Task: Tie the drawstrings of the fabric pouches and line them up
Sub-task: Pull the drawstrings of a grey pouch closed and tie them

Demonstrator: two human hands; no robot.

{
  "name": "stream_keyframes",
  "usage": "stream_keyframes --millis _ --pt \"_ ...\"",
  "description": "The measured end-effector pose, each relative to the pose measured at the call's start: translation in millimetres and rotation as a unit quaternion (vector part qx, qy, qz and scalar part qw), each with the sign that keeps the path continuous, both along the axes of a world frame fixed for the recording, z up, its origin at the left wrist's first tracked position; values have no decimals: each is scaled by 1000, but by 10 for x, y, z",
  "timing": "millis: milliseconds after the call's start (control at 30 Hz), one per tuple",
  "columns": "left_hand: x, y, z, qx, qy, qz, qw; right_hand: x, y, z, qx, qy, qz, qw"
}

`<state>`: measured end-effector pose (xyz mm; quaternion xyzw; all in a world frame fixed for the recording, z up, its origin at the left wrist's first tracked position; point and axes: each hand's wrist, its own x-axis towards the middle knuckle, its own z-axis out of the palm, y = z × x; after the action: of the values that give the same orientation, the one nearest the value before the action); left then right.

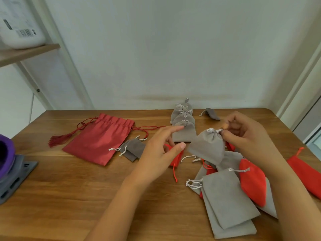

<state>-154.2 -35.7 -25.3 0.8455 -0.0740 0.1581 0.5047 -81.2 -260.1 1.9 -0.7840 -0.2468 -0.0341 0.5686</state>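
Presently the right hand (246, 134) is pinching the grey pouch (206, 146) at its neck, likely for tying. The left hand (161, 150) is hovering open.

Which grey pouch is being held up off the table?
The grey pouch with its neck gathered, pinched by the right hand above the loose pile. The other grey ones lie on the table, in the back row or flat.

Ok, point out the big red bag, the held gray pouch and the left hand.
big red bag (97, 143): head view, middle of its cloth.
gray pouch (206, 147): head view, body below the neck.
left hand (156, 153): head view, back of hand.
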Motion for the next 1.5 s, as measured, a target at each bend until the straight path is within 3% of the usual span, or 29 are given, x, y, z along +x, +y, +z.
stream_keyframes --millis 200,400,500,600,733,900,1200,1500 --pt "69 -45 -100 -77 120 -47 989 16 131 -79 10 54 35 998" --pt "212 -102 -173 -117 149 2 982 52 200 -196 18 79 -14 997" --pt "365 -91 -137 -109 106 57 987 94 187 -239 -39 94 -27 994" --pt "514 -66 -140 -72 79 93 990 64 191 -272 -104 110 35 988" --pt "639 -89 -179 -91 129 93 983 33 199 -286 -226 95 59 968" --pt "708 -80 -364 5 173 129 976 42 148 -337 -354 62 100 928" --pt "583 -34 -385 68 135 173 973 29 28 -223 -438 122 179 873" --pt "288 160 -403 180 157 188 953 5 70 -201 -418 117 153 888"
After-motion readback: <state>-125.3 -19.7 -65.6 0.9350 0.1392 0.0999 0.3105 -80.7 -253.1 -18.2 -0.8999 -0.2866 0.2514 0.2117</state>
